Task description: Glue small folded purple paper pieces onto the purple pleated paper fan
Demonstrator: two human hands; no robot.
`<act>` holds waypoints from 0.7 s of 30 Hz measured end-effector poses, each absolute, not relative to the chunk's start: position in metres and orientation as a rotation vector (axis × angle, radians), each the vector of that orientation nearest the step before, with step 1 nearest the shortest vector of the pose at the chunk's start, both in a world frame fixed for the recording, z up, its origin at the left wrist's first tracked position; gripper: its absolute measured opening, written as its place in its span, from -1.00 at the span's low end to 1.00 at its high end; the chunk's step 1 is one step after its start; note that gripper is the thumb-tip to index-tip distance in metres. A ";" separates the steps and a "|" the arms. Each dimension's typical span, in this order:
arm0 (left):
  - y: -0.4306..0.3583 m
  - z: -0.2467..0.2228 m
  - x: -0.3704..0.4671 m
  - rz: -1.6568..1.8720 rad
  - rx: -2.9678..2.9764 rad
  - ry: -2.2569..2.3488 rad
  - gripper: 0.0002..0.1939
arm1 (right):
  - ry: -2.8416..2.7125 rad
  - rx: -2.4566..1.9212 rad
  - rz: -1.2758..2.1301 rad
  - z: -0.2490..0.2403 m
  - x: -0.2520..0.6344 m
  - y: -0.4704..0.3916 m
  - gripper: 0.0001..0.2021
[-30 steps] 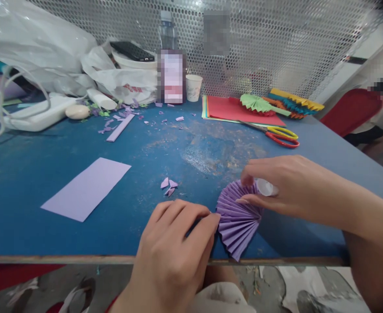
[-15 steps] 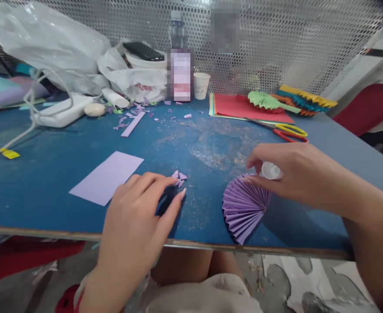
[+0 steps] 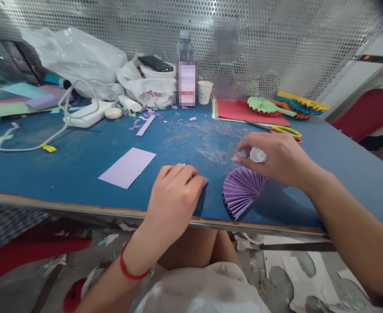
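My left hand [image 3: 176,198] is down on the blue table, its fingers curled in over small purple paper scraps [image 3: 184,164], which it mostly hides. To its left lies a flat pale purple sheet of paper [image 3: 128,168]. My right hand [image 3: 272,156] is closed around a white tube [image 3: 258,155], of which only the round end shows. Thumb and index fingertips of that hand stay apart from each other. Just below it on the table rests a pleated purple paper fan [image 3: 243,191], spread in a half circle.
Scissors [image 3: 285,130] lie beyond my right hand by stacked coloured paper [image 3: 250,111] and a green paper fan [image 3: 264,105]. A paper cup [image 3: 205,92], a phone [image 3: 187,84] and plastic bags [image 3: 77,54] line the back. A white cable [image 3: 69,102] runs at left.
My left hand has moved right and curled its fingers over the purple scraps. My right hand has lifted slightly away from the fan, still with the white tube. The view has shifted.
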State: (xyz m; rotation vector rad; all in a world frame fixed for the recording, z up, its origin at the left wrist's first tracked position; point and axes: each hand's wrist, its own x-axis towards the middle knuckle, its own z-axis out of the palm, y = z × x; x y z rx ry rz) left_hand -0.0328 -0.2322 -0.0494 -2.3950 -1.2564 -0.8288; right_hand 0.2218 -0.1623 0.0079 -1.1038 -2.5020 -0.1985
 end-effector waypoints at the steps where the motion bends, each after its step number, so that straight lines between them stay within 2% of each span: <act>1: -0.230 -0.049 -0.030 -0.786 -2.397 -1.236 -0.82 | -2.489 -1.090 -0.215 0.007 0.221 -0.162 -0.81; 6: -0.225 -0.048 -0.030 -0.662 -2.447 -1.132 -0.80 | -2.356 -1.000 -0.265 0.002 0.217 -0.159 -0.83; 10: -0.228 -0.050 -0.043 -0.739 -2.523 -1.061 -0.82 | -2.166 -0.846 -0.114 0.011 0.207 -0.169 -0.87; 17: -0.229 -0.062 -0.057 -0.940 -2.647 -1.155 -0.74 | -1.535 -0.476 0.772 0.025 0.148 -0.178 -0.67; 21: -0.230 -0.061 -0.057 -0.944 -2.648 -1.143 -0.78 | -1.494 -0.482 0.988 0.013 0.121 -0.166 -0.56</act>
